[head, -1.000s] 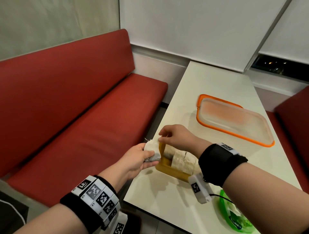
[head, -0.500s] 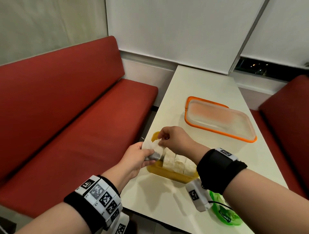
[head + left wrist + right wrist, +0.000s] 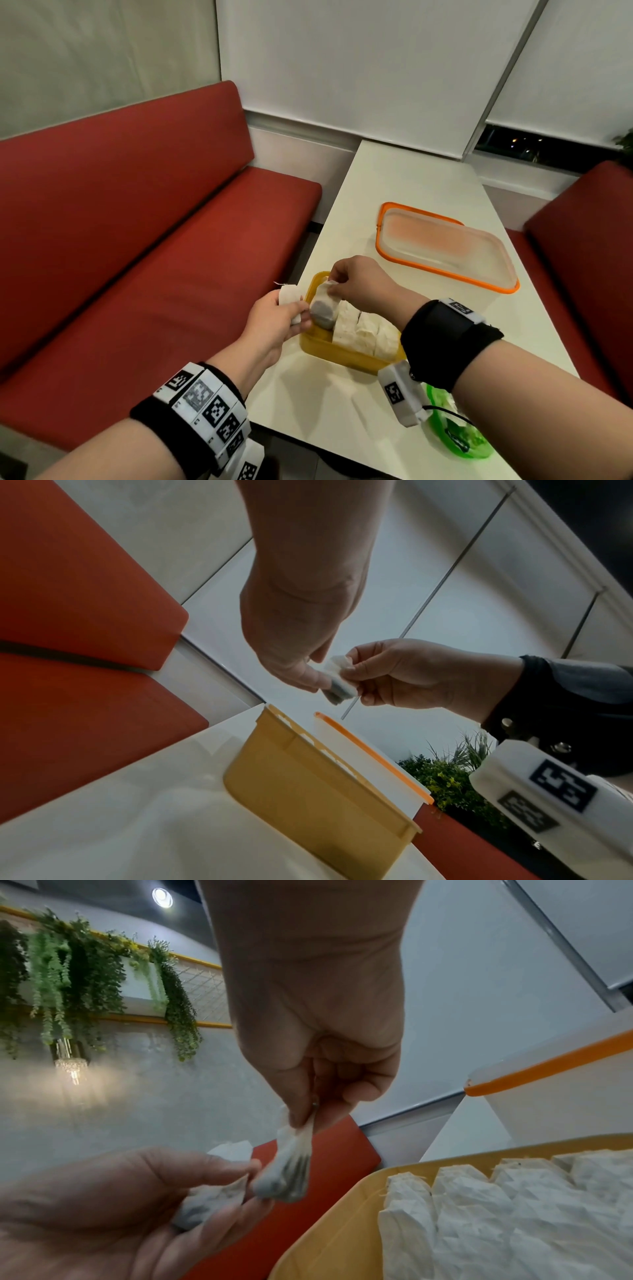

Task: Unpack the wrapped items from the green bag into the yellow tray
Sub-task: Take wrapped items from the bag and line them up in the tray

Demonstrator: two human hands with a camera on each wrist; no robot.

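The yellow tray [image 3: 342, 356] sits near the table's left edge with several white wrapped items [image 3: 363, 332] packed in its right part. My right hand [image 3: 334, 286] pinches the twisted top of a wrapped item [image 3: 323, 308] with a grey underside, which hangs over the tray's left end. My left hand [image 3: 294, 313], just left of the tray, holds a second wrapped item [image 3: 289, 296] in its curled fingers. The right wrist view shows both, the pinched item [image 3: 291, 1175] and the one in my left palm [image 3: 209, 1199]. The green bag [image 3: 459, 431] lies at the front right, partly hidden by my right wrist.
A clear container with an orange rim [image 3: 445, 246] stands upside down behind the tray. Red benches run along the left [image 3: 137, 257] and right [image 3: 582, 257] of the white table [image 3: 394, 178]. The table's left edge is right beside the tray.
My right hand has pulled one wrapped item away from the left hand and brought it over the tray's left end. The left hand keeps another item. The head view has shifted.
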